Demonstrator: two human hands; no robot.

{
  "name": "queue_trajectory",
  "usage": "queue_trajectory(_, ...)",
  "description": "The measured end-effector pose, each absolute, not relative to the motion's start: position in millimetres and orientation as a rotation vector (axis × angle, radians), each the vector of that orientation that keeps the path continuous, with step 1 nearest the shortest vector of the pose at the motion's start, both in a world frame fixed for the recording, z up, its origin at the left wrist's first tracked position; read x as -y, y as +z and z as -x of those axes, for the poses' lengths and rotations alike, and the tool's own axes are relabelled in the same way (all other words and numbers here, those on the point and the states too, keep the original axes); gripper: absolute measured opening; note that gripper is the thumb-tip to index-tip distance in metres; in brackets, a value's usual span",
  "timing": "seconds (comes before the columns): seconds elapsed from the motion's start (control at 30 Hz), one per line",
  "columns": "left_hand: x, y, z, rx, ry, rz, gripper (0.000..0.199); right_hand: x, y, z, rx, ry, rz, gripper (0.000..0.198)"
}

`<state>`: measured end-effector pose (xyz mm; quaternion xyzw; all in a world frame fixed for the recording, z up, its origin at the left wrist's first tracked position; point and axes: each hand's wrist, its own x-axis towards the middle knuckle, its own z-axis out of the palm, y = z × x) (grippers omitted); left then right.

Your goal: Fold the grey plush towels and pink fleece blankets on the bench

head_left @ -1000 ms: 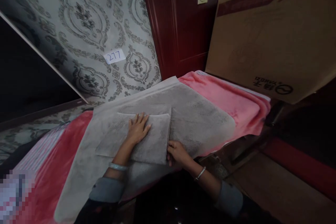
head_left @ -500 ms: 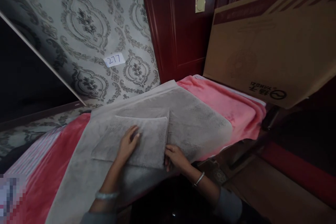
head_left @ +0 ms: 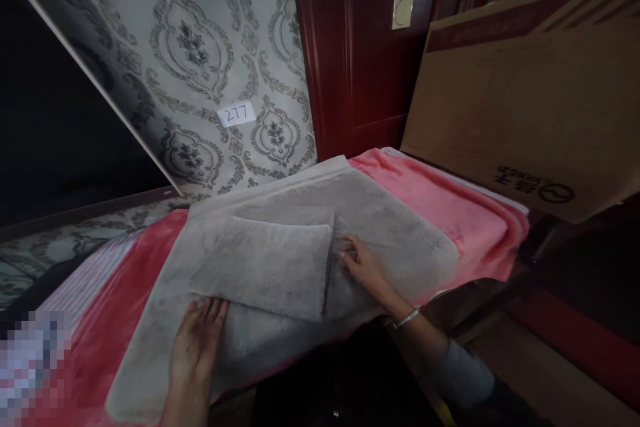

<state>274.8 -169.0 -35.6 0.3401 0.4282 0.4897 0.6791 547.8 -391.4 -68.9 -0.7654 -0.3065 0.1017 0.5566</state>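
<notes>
A folded grey plush cloth (head_left: pixel 270 267) lies in layers on a larger grey sheet (head_left: pixel 400 240). At its near left edge is my left hand (head_left: pixel 197 340), palm turned up and fingers stretched out; the fingertips meet the edge, and I cannot tell whether they reach under it. My right hand (head_left: pixel 366 267) hovers just past the cloth's right edge, over the grey sheet. Its fingers are loosely bent and apart, with nothing seen in them.
Pink-red blanket (head_left: pixel 430 200) shows under the grey sheet on both sides. A large cardboard box (head_left: pixel 520 107) stands at the back right beside a dark red door (head_left: pixel 360 67). A black panel (head_left: pixel 65 120) fills the left, before patterned wallpaper (head_left: pixel 200 47).
My left hand has slid off the cloth's top to its near left edge and turned palm up. My right hand has left the right edge, moving up and right. The view has shifted slightly.
</notes>
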Motion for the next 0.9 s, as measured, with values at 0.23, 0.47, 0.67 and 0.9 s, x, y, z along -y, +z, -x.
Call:
queue_trajectory(0.23,170.4,-24.5,-281.1,-1.002,1.082,-0.579,0.015,330.3,-39.0,-632.5,0.726,0.136,2.115,0.053)
queue_trajectory(0.47,168.6,-21.9,-283.9,-0.963,1.112,-0.609,0.016,267.4,-23.7,-653.1,1.033,0.213,2.213,0.041)
queue_trajectory(0.67,153.1,-28.1,-282.2,-0.933,1.067,-0.656,0.014,231.0,-18.4,-647.8,1.265,0.238,2.246,0.035)
queue_trajectory(0.9,134.6,-48.1,-304.9,-1.016,1.160,-0.866,0.027,215.2,3.4,-638.2,1.340,0.274,2.290,0.021)
